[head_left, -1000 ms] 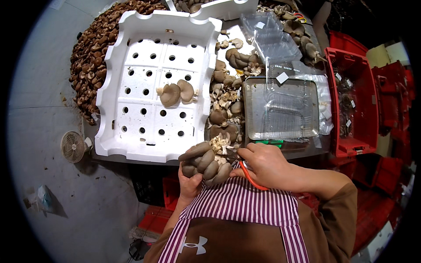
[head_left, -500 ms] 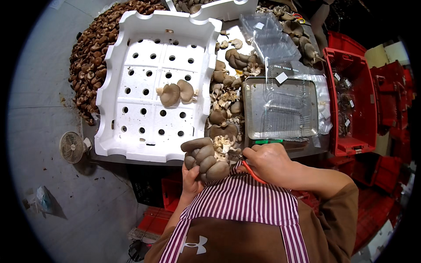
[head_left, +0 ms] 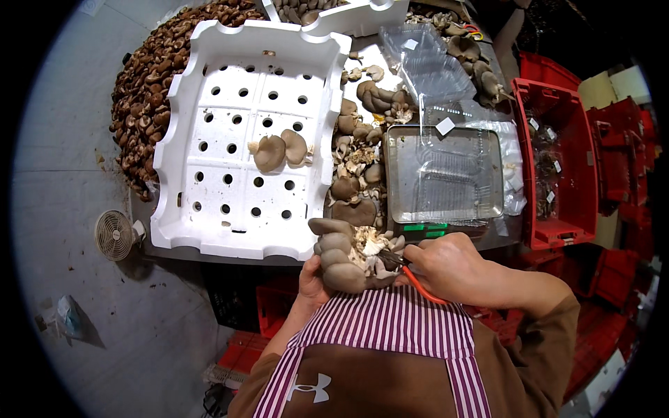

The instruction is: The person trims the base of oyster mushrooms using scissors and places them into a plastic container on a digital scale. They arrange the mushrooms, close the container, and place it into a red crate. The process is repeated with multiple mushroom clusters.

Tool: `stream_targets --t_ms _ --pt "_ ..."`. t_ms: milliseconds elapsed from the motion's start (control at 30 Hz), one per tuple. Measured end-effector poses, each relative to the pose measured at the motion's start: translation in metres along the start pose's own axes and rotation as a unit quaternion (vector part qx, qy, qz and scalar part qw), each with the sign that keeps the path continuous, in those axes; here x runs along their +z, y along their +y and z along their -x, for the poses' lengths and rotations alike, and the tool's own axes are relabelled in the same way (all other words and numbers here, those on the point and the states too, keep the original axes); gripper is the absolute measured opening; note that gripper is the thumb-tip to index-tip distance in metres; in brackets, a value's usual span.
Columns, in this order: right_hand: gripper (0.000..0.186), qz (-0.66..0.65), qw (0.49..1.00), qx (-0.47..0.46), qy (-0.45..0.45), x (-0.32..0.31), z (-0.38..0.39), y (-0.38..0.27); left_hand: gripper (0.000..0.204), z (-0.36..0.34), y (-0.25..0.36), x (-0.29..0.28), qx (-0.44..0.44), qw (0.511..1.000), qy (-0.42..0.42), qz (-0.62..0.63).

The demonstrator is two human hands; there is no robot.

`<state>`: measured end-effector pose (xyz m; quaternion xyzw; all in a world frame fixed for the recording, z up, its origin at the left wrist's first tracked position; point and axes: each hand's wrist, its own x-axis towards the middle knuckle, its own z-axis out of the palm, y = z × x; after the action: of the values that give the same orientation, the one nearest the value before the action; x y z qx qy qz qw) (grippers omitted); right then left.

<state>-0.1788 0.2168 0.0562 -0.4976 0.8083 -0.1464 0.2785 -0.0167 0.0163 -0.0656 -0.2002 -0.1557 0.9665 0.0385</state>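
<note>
A cluster of grey oyster mushrooms (head_left: 341,258), pale stem base facing right, is held low at the bench edge by my left hand (head_left: 312,279), its fingers closed beneath the caps. My right hand (head_left: 449,268) grips orange-handled scissors (head_left: 426,291), whose dark blades reach into the stem side of the cluster. Left of the hands, a white foam crate (head_left: 244,203) holds two loose grey mushrooms (head_left: 272,152). More mushrooms (head_left: 355,188) lie in a column beside it.
Brown mushrooms (head_left: 143,118) are heaped at the left. A metal tray (head_left: 497,174) with clear plastic sits right of center, clear containers (head_left: 428,70) behind it. Red crates (head_left: 568,216) stand at the right, a small fan (head_left: 111,233) at the lower left of the bench.
Both hands have moved to the right with the cluster and scissors. The cluster has turned, showing more of its pale base.
</note>
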Motion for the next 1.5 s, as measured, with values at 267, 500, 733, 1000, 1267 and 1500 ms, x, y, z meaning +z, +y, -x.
stream_targets --t_ms 267,500,733,1000,1267,1500 --pt "0.048 -0.072 0.994 -0.034 -0.075 -0.041 0.018 0.014 0.033 -0.004 -0.006 0.005 -0.077 0.99 -0.017 0.118" --pt "0.036 0.044 0.99 -0.063 0.115 -0.01 0.018 0.036 0.028 -0.028 -0.028 0.026 -0.122 0.471 -0.192 0.852" --pt "0.039 0.03 0.976 -0.147 0.161 0.001 0.006 0.043 0.052 -0.043 -0.08 0.0 -0.158 0.339 -0.524 0.765" --pt "0.032 -0.002 0.974 -0.172 0.148 0.002 0.01 0.045 0.056 -0.032 -0.08 -0.011 -0.133 0.25 -0.552 0.785" --pt "0.029 0.039 0.96 -0.198 0.194 0.008 0.008 0.041 0.054 -0.024 -0.077 -0.014 -0.196 0.318 -0.498 0.783" --pt "0.03 0.051 0.951 -0.216 0.217 0.017 0.01 0.055 0.042 -0.018 -0.066 -0.021 -0.264 0.335 -0.372 0.824"
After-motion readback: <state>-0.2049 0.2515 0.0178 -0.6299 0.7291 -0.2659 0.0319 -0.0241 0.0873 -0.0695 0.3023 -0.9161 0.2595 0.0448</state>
